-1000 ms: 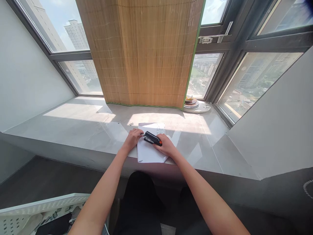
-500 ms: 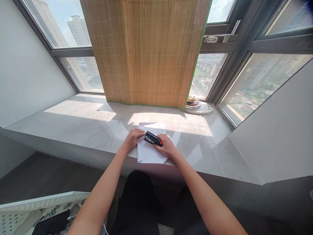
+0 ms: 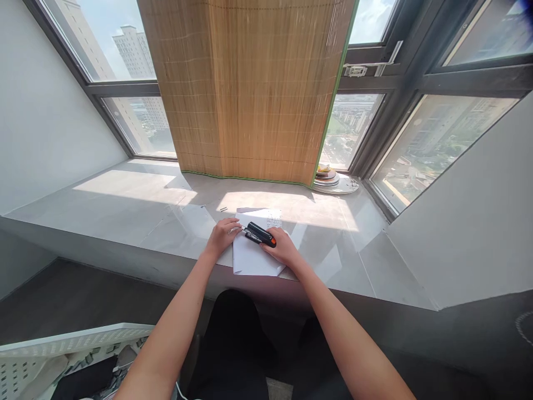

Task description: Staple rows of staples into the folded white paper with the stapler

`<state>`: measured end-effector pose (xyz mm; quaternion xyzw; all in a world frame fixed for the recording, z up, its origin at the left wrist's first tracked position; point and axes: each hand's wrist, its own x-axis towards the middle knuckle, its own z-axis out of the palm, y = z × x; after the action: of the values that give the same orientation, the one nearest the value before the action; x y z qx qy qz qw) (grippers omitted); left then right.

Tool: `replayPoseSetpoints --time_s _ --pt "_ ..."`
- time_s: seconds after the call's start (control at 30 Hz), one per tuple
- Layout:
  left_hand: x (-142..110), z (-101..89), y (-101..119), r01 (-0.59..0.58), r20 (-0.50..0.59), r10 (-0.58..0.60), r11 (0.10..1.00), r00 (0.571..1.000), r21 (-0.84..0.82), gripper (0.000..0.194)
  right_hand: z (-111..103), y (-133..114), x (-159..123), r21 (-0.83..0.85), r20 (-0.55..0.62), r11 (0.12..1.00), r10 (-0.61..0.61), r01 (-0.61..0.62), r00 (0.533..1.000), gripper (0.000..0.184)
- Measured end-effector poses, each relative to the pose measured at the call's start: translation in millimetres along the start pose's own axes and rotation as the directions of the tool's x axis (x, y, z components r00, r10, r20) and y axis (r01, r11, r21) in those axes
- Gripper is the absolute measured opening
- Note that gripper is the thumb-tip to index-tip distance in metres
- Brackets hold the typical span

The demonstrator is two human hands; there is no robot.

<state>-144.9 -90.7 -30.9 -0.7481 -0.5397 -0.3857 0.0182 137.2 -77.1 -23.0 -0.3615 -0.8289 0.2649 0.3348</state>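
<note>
A black stapler (image 3: 259,234) with an orange-red spot at its rear end lies slanted over white paper sheets (image 3: 259,258). Its rear end is gripped by my right hand (image 3: 282,246). Just off the stapler's front end, my left hand (image 3: 225,234) has its fingers pinched together. A thin, pale, metal-looking piece shows between those fingertips and the stapler; what exactly they hold is too small to make out. Small print covers the upper right of the paper.
Small staple strips (image 3: 224,209) lie on the windowsill (image 3: 125,216) beyond my left hand. A bamboo blind (image 3: 258,100) hangs over the window. Stacked plates (image 3: 327,179) stand at the back right. A white basket (image 3: 79,340) with assorted items is at the lower left.
My left hand has drawn slightly left from the stapler's front, and a thin piece now shows in the gap. My right hand keeps its grip. The view has shifted a little.
</note>
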Motion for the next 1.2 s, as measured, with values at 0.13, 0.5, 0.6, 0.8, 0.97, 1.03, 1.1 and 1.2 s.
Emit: replayPoseSetpoints --time_s 0.13,0.5,0.6,0.8,0.97,1.03,1.1,1.2 --pt "2 -3.4 4 0.073 -0.014 -0.072 0.995 0.997 0.061 0.015 -1 0 1 0.003 0.007 1.000 0.006 -0.006 1.000 0.020" --pt "3 -9.3 10 0.173 -0.015 -0.175 0.981 0.984 -0.088 0.014 -1 -2 -1 0.018 0.005 1.000 0.007 -0.007 1.000 0.016" --pt "4 -9.4 10 0.168 -0.010 -0.170 0.981 0.985 -0.098 0.012 -1 -2 -1 0.022 0.012 1.000 0.015 -0.015 1.000 0.015" --pt "4 -13.3 13 0.206 0.049 -0.200 0.957 0.978 -0.202 0.016 0 0 0 0.008 0.010 1.000 0.010 -0.011 1.000 0.016" --pt "4 -15.8 15 0.295 0.293 -0.170 0.836 0.941 -0.462 0.039 4 2 3 -0.013 0.014 1.000 -0.003 0.003 1.000 0.016" --pt "4 -15.2 15 0.328 0.360 -0.144 0.785 0.922 -0.525 0.048 6 2 3 -0.022 0.009 1.000 -0.007 0.008 1.000 0.017" --pt "4 -14.4 15 0.361 0.418 -0.118 0.739 0.901 -0.569 0.054 8 1 4 -0.041 0.000 0.999 -0.010 0.010 1.000 0.018" --pt "5 -14.8 14 0.407 0.468 -0.098 0.666 0.878 -0.625 0.063 9 0 4 -0.067 -0.003 0.998 -0.007 0.007 1.000 0.020"
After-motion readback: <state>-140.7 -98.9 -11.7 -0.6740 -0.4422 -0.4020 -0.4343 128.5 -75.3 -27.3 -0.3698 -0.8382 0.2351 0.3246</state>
